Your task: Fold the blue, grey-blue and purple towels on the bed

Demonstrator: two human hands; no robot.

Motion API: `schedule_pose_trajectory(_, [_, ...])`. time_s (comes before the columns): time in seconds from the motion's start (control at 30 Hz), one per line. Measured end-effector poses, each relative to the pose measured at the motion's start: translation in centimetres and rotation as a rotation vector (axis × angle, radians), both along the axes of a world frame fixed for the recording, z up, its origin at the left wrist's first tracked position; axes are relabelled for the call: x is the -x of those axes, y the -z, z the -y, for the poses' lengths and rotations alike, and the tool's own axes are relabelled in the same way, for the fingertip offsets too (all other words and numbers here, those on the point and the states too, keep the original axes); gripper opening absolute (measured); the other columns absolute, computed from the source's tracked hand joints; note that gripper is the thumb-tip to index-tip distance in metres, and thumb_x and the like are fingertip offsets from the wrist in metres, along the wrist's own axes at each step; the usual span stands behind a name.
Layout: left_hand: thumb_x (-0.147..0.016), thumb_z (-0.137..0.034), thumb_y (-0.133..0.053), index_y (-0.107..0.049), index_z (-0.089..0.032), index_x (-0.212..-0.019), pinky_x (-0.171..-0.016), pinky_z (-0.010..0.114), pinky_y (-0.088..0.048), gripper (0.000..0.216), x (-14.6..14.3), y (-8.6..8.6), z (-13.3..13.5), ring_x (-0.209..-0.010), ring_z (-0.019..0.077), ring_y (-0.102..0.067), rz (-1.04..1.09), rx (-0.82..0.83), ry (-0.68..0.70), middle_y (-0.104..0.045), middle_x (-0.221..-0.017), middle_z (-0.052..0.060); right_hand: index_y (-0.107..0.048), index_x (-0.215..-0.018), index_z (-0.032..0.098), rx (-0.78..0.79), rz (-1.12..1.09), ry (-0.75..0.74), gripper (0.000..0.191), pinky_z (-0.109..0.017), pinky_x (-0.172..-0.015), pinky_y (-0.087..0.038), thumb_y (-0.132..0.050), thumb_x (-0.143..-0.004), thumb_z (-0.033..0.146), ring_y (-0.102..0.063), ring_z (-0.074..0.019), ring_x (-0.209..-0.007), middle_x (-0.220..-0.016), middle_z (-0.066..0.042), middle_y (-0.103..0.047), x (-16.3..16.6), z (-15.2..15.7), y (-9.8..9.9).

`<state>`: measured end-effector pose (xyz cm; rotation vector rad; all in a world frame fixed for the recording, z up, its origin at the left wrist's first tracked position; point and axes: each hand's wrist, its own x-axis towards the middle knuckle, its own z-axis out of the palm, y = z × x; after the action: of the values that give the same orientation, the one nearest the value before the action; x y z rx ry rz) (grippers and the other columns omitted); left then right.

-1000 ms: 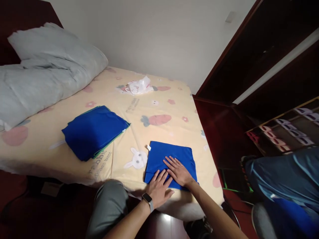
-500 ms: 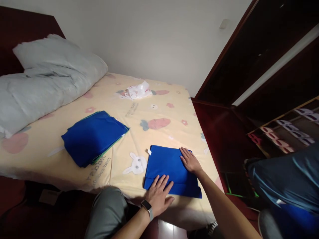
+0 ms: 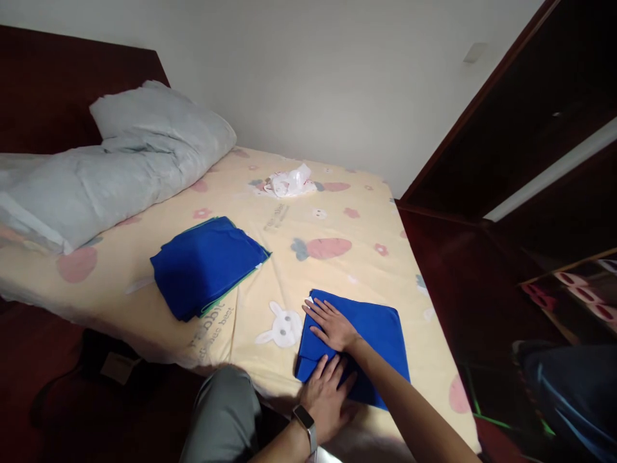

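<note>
A folded blue cloth (image 3: 380, 328) lies flat near the front right edge of the bed. My right hand (image 3: 332, 325) rests on its upper left corner, fingers stretched out, partly covering the small white tag there. Just below, my left hand (image 3: 328, 392), with a watch on the wrist, lies on the cloth's front edge, fingers spread. The right forearm crosses over the cloth and hides part of it. To the left a pile of blue cloths (image 3: 207, 267) with green edging lies on the bed.
The patterned bed sheet (image 3: 328, 273) carries a crumpled white plastic bag (image 3: 292, 182) toward the wall. A grey quilt (image 3: 144, 170) is heaped at the left. Slippers (image 3: 585, 295) sit on a rack at the right, near another person's dark clothing (image 3: 573, 392).
My right hand has slid from the cloth's right side to its upper left corner. My left hand stays at the front edge. The view has turned slightly left.
</note>
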<state>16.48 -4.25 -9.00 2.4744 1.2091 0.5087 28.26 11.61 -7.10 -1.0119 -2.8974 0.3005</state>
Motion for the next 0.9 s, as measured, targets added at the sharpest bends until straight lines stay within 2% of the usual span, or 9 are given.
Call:
schedule_pose_trajectory(0.17, [-0.099,-0.059,-0.041,-0.035,-0.030,-0.156,-0.124,0.049,-0.023,0.063,-0.1,0.6,-0.1,-0.150,0.0266,-0.029,-0.006,0.014,-0.009,-0.036,-0.161,0.008,-0.019,-0.159,0.027,-0.036,-0.002,0.007,0.061,-0.048,-0.123,-0.024,-0.035,-0.104,0.048,-0.018,-0.0250,-0.153,-0.165,-0.001,-0.021,0.7,-2.9,0.1])
schedule_pose_trajectory(0.4, [-0.096,-0.055,-0.048,-0.033,-0.032,-0.156,-0.125,0.050,-0.025,0.066,-0.1,0.9,-0.2,-0.150,0.0273,-0.029,0.024,0.047,0.004,-0.029,-0.164,0.006,-0.020,-0.159,0.026,-0.096,-0.013,0.056,0.058,-0.046,-0.124,-0.022,-0.032,-0.105,0.043,-0.020,-0.0241,-0.153,-0.165,-0.002,-0.020,3.3,-5.2,0.6])
schedule_pose_trajectory(0.5, [-0.097,-0.053,-0.048,-0.034,-0.030,-0.156,-0.125,0.051,-0.026,0.065,-0.2,0.9,-0.3,-0.149,0.0282,-0.030,0.004,0.018,0.007,-0.031,-0.163,0.007,-0.017,-0.160,0.026,-0.147,-0.102,0.156,0.059,-0.048,-0.124,-0.022,-0.031,-0.105,0.043,-0.018,-0.0250,-0.153,-0.166,-0.003,-0.020,4.4,-5.1,-0.5])
schedule_pose_trajectory(0.57, [-0.098,-0.051,-0.049,-0.033,-0.030,-0.157,-0.124,0.049,-0.026,0.065,-0.1,0.7,-0.3,-0.149,0.0275,-0.032,-0.021,-0.035,0.006,-0.032,-0.163,0.006,-0.018,-0.160,0.022,-0.162,-0.191,0.260,0.059,-0.049,-0.123,-0.024,-0.028,-0.105,0.043,-0.019,-0.0256,-0.153,-0.166,-0.006,-0.023,4.2,-4.5,-2.1])
schedule_pose_trajectory(0.67, [-0.098,-0.046,-0.051,-0.026,-0.029,-0.159,-0.125,0.045,-0.023,0.067,0.1,0.4,-0.2,-0.151,0.0261,-0.027,-0.061,-0.128,-0.003,-0.025,-0.166,0.006,-0.031,-0.155,0.018,-0.172,-0.246,0.304,0.055,-0.047,-0.120,-0.030,-0.027,-0.105,0.041,-0.030,-0.0254,-0.149,-0.162,-0.011,-0.033,1.3,-3.1,-5.6])
schedule_pose_trajectory(0.77, [-0.100,-0.041,-0.051,-0.024,-0.030,-0.159,-0.124,0.044,-0.021,0.066,0.7,0.1,0.1,-0.152,0.0248,-0.023,-0.063,-0.169,-0.023,-0.021,-0.167,0.004,-0.051,-0.141,0.018,-0.151,-0.097,0.241,0.046,-0.045,-0.113,-0.038,-0.029,-0.105,0.036,-0.046,-0.0266,-0.136,-0.150,-0.014,-0.048,-4.3,-1.1,-9.6])
schedule_pose_trajectory(0.83, [-0.100,-0.039,-0.050,-0.023,-0.032,-0.159,-0.124,0.046,-0.022,0.066,1.4,-0.2,0.3,-0.152,0.0252,-0.025,-0.063,-0.159,-0.016,-0.024,-0.166,0.003,-0.063,-0.124,0.018,-0.120,0.014,0.224,0.041,-0.043,-0.103,-0.046,-0.031,-0.103,0.033,-0.059,-0.0267,-0.118,-0.130,-0.015,-0.063,-8.7,1.1,-12.0])
schedule_pose_trajectory(0.9, [-0.099,-0.036,-0.052,-0.021,-0.033,-0.159,-0.123,0.049,-0.024,0.068,2.4,-0.5,0.5,-0.151,0.0262,-0.027,-0.080,-0.124,0.005,-0.027,-0.165,0.003,-0.070,-0.107,0.019,-0.088,0.079,0.229,0.037,-0.038,-0.090,-0.052,-0.035,-0.101,0.031,-0.067,-0.0247,-0.097,-0.104,-0.013,-0.072,-12.7,3.9,-13.6])
